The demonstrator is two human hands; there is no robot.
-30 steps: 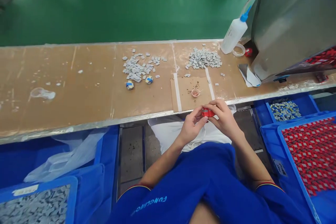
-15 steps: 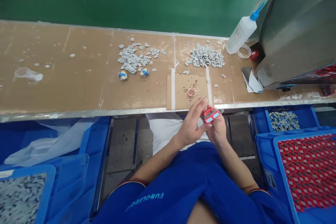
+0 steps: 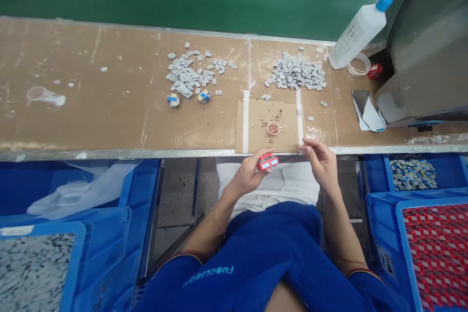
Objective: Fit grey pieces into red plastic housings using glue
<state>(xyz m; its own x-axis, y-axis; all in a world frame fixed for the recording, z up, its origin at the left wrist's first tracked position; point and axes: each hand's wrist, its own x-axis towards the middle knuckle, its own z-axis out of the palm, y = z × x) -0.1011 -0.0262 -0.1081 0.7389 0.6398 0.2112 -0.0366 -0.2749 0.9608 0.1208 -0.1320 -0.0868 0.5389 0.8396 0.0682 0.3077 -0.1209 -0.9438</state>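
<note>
A small red block with pale patches [image 3: 268, 161] is held in my left hand [image 3: 249, 174], just below the table's front edge. My right hand [image 3: 323, 163] is apart from it on the right, fingers spread and curved, with nothing visible between them. Beyond the hands, a cardboard sheet [image 3: 256, 129] with white strips bears a small cup of reddish-brown stuff [image 3: 273, 128] with a thin stick in it. A pile of small grey tiles [image 3: 298, 72] lies behind the sheet, and another pile [image 3: 188, 74] sits further left.
Two blue-and-yellow blocks [image 3: 173, 101] lie near the left pile. A white bottle [image 3: 356, 36] and a tape roll [image 3: 359, 65] stand at the back right, beside a grey machine [image 3: 431, 53]. Blue crates [image 3: 404, 253] of red parts and others flank my body.
My hands have come apart. The red block has moved left in my left hand, and my right hand has let go of it and moved right. The camera view has shifted slightly.
</note>
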